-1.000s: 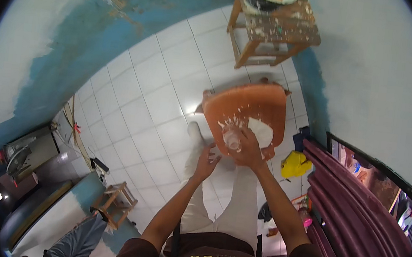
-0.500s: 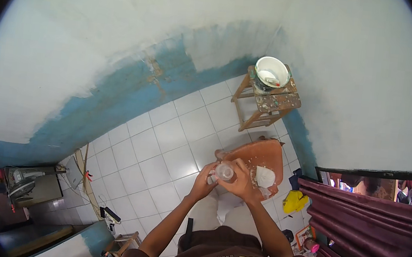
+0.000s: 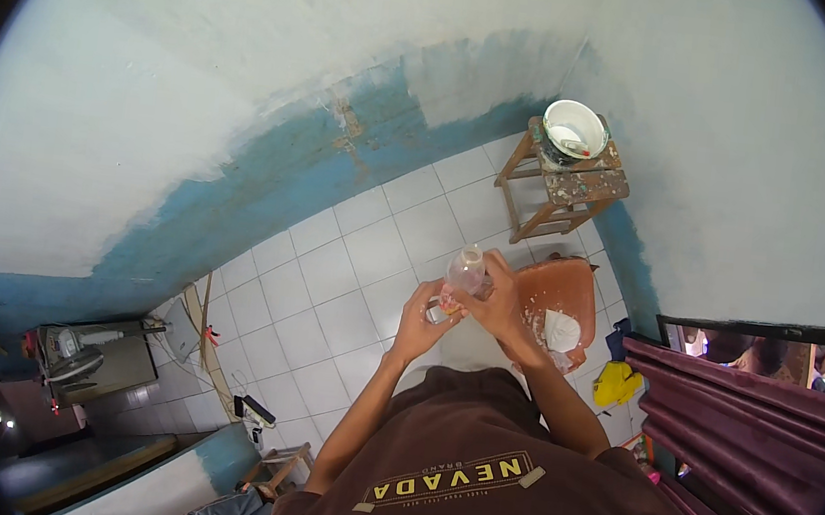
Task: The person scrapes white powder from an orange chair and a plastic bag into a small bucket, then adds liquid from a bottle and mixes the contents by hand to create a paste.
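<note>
A clear plastic bottle [image 3: 467, 273] is in front of me, tilted with its narrow end away from my body. My right hand [image 3: 498, 305] is closed round its side. Just left of it, my left hand [image 3: 423, 321] has its fingers curled at the bottle's lower end, over a small pink-and-white piece [image 3: 446, 299]. Whether that piece belongs to the bottle I cannot tell. Close beyond my right hand stands an orange plastic chair [image 3: 571, 284], with a white lump [image 3: 561, 330] and scattered white crumbs on its seat.
A white bucket [image 3: 575, 129] with white paint and a tool inside stands on a paint-splattered wooden stool [image 3: 586, 183] in the corner. Partly painted blue walls [image 3: 272, 157] curve round the tiled floor [image 3: 362, 262]. A yellow bag-like item [image 3: 616, 384] lies near the maroon curtain [image 3: 737, 422].
Both hands have moved forward with the bottle, which now tilts away and shows more of its side. My view has shifted, and my shirt covers more of the lower picture.
</note>
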Action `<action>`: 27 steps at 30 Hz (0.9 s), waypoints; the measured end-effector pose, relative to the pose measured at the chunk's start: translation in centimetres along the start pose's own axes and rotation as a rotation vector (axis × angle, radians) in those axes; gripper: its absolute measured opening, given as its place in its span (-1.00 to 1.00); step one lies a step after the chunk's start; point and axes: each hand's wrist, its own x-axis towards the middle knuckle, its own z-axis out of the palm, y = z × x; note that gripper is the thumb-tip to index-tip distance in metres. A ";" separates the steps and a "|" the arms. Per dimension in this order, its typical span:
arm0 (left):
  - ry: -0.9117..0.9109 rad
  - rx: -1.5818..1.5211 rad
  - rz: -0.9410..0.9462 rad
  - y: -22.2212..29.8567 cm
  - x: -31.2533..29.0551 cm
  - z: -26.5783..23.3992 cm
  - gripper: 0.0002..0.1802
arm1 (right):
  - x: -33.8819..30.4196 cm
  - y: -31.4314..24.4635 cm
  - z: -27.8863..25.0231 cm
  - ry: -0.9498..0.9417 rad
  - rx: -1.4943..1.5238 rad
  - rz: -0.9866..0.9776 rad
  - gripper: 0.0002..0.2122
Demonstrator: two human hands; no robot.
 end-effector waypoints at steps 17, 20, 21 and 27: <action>-0.517 0.058 0.250 4.2 29.5 -3.3 -0.50 | 21.1 6.1 -2.8 0.350 0.080 0.252 -0.63; -0.568 0.101 0.180 5.7 34.0 -3.9 -0.50 | 25.4 7.3 -3.5 0.423 0.127 0.229 -0.61; -0.579 0.090 0.179 5.6 35.2 -4.2 -0.50 | 26.6 7.5 -3.5 0.428 0.116 0.238 -0.61; -0.631 -0.033 0.067 4.5 41.4 -4.3 -0.45 | 31.8 8.8 -3.7 0.463 0.006 0.252 -0.59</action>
